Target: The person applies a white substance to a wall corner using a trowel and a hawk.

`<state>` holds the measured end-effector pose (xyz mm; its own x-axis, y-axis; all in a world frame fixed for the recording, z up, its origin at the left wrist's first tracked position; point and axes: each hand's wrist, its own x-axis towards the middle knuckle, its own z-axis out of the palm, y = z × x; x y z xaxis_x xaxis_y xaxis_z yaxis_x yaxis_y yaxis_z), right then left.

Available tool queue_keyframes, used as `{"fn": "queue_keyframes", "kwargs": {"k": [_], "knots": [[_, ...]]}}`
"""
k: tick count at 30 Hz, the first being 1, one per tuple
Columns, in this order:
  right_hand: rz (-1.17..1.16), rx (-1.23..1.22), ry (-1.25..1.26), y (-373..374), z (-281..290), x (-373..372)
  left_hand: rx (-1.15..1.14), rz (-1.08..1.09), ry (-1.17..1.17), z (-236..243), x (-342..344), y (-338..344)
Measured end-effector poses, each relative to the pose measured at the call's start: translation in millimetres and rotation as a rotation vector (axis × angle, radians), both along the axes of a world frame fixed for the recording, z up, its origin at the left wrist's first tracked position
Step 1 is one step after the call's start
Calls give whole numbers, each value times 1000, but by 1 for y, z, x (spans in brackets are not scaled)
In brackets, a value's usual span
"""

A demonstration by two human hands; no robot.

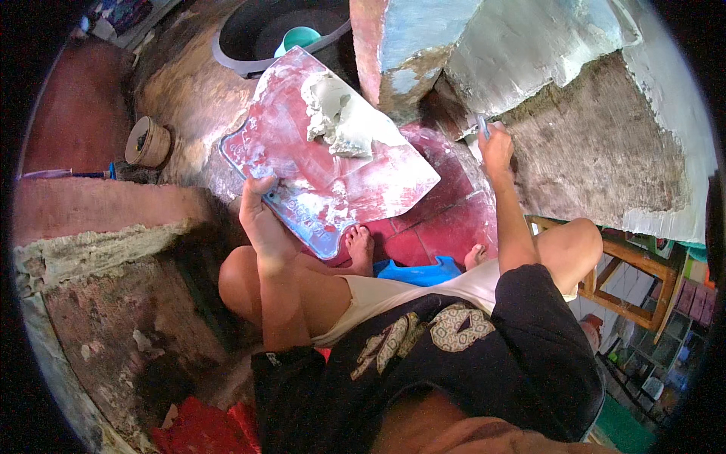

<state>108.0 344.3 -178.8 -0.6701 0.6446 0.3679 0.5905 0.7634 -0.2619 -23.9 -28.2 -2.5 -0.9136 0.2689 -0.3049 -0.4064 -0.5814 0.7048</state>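
My left hand [259, 219] grips the near-left edge of a flat, white-smeared red and blue board [382, 185], its thumb lying on top. A heap of wet, off-white plaster [333, 113] sits on the board's far half. To the right, my right hand [497, 149] is closed around a small scraper-like tool [482, 126], mostly hidden by the fingers. The tool is at the lower left part of the wall, by the edge of a rough bare patch [597, 144]. Smooth pale plaster [529, 60] covers the wall above and around this patch.
A black tub [253, 34] with a green dipper [301, 36] stands at the back. Left of the board is a small round bucket [148, 142]. Red tiles [404, 246] and a blue plastic piece [422, 272] lie near my feet. A wooden frame [639, 268] stands at right.
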Motion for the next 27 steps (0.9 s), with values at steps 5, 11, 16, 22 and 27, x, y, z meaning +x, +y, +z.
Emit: {"fn": "queue_keyframes", "kwargs": {"k": [5,11,16,22,27], "knots": [[-4,45,4,3,25,1,42,19,-45,7,1,2],[-79,68,19,4,37,14,-1,48,-46,-3,-2,-6],[-57,69,-16,-10,48,25,65,17,-59,3,0,-1],[20,-67,36,-6,12,3,86,-40,-33,4,0,1],[-27,51,49,2,8,-7,36,12,-34,6,0,5]]}}
